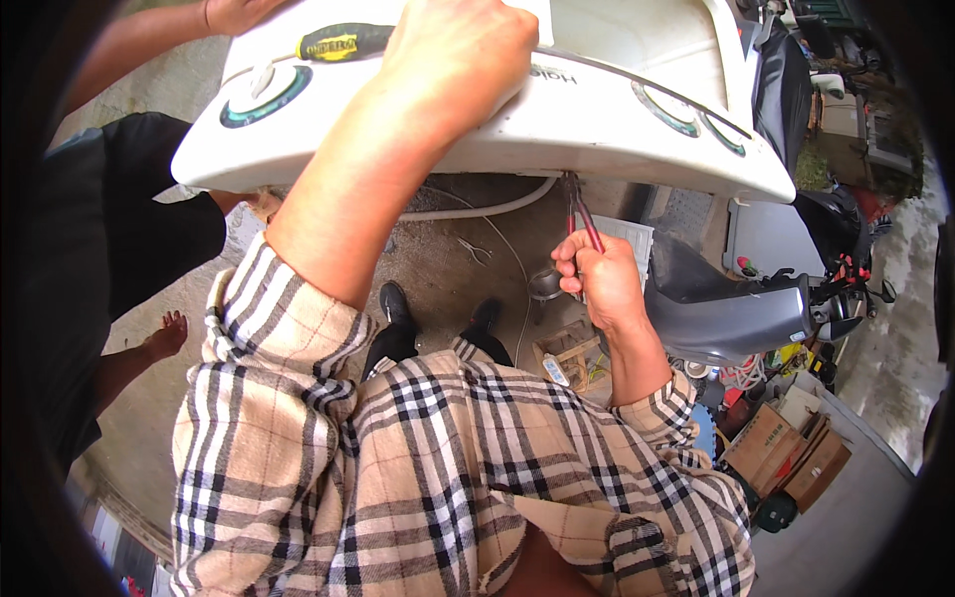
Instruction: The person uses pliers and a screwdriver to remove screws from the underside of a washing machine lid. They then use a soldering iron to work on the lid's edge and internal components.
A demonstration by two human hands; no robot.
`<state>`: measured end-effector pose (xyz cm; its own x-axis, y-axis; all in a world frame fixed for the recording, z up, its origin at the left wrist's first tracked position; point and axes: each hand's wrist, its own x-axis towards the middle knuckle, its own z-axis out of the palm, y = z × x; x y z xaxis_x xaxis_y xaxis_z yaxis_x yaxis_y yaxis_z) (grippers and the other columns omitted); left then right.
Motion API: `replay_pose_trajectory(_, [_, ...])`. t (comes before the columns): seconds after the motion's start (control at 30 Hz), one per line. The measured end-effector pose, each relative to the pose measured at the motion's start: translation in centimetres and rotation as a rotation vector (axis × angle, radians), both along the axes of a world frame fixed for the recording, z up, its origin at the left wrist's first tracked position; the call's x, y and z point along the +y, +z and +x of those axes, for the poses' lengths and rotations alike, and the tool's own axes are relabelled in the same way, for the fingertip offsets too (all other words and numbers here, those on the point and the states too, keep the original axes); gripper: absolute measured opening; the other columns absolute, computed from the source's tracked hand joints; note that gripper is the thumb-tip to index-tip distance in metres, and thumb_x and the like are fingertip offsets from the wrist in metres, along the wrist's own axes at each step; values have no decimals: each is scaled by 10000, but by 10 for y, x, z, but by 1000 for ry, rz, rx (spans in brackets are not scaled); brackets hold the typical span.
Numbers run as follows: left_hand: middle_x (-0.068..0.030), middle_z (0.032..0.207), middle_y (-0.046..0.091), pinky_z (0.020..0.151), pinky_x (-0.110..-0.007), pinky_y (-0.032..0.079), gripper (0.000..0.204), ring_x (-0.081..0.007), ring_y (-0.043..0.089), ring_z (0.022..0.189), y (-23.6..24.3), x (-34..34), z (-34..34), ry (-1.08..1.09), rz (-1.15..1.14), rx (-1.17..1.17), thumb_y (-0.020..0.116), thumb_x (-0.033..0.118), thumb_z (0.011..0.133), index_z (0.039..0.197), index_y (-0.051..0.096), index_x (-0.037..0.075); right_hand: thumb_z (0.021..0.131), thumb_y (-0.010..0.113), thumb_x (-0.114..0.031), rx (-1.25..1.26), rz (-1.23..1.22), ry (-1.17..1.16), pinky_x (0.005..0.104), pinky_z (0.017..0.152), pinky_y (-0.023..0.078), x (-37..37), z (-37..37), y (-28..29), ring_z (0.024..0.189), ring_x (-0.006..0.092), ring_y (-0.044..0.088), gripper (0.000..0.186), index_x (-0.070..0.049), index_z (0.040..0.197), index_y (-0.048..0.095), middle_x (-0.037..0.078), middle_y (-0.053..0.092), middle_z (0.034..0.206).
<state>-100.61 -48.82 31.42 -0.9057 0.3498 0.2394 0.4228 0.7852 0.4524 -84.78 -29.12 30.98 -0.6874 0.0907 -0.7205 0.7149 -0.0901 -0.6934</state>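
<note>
"What was on the left?"
"A yellow-and-black tool handle (343, 43) on the white appliance (597, 139), beside the left hand (468, 50)."
"Did that hand grip it?"
"I couldn't tell; its underside was hidden."
"And farther right?"
"Red-handled pliers (586, 221), tips up at the appliance's lower edge, the right hand (607, 279) closed around their handles."
"Were the tips biting anything?"
"That, I couldn't see."

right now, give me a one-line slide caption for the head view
Right hand grips red-handled pliers at the edge of a white appliance, left hand over it.
</note>
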Motion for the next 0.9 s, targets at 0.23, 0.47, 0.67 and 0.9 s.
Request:
replay_pose_trajectory(0.23, [-153, 684, 607, 592, -392, 453, 196, -271, 568, 606, 2, 2, -2, -5, 13, 0, 497, 160, 828, 735, 622, 42, 769, 394, 45, 31, 274, 119, 236, 424, 360, -3, 1, -4, 487, 86, 444, 203, -3, 683, 571, 20, 488, 569])
replay_pose_trajectory(0.47, [-152, 691, 611, 594, -393, 457, 199, -275, 576, 616, 2, 15, -9, -24, 34, -6, 499, 166, 826, 735, 628, 44, 769, 445, 12, 169, 636, 275, 359, 523, 437, 11, 1, -18, 545, 215, 558, 178, 3, 665, 590, 133, 548, 570])
replay_pose_trajectory(0.67, [-151, 698, 615, 596, -394, 460, 202, -278, 583, 624, 3, 12, -13, 5, 13, 18, 502, 171, 825, 736, 633, 46, 764, 527, -6, 444, 1149, 367, 458, 657, 479, 7, 18, -38, 711, 379, 603, 85, 11, 739, 606, 191, 575, 769])
replay_pose_trajectory(0.9, [-150, 706, 619, 598, -395, 464, 206, -282, 591, 633, 24, 4, -23, 32, -91, 110, 505, 177, 823, 736, 639, 48, 781, 501, -21, 662, 1017, 396, 399, 640, 507, 19, 21, -52, 714, 331, 616, 119, 35, 811, 601, 152, 581, 798])
